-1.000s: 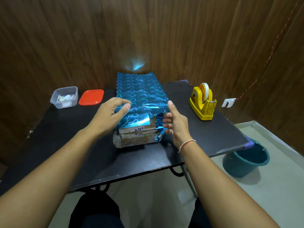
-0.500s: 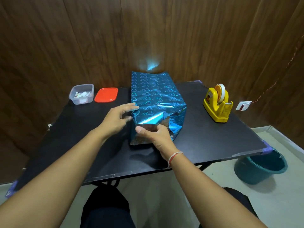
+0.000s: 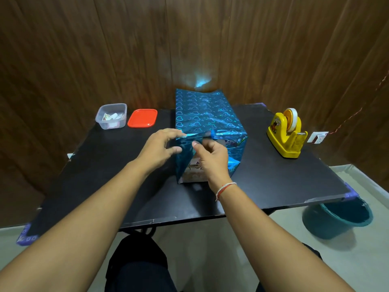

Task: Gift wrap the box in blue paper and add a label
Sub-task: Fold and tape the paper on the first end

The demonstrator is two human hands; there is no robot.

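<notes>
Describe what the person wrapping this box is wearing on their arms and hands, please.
Both forearms are bare, with no sleeves in view and no gloves on the left hand or the right hand. The only thing worn is a thin thread bracelet of white and red-orange strands around the right wrist. I see no rings or watch. Dark trousers show below the table edge.

We see box mid-table, lengthwise away from us, top and sides covered in shiny blue heart-print paper; near end flap half folded, cardboard showing.
</notes>
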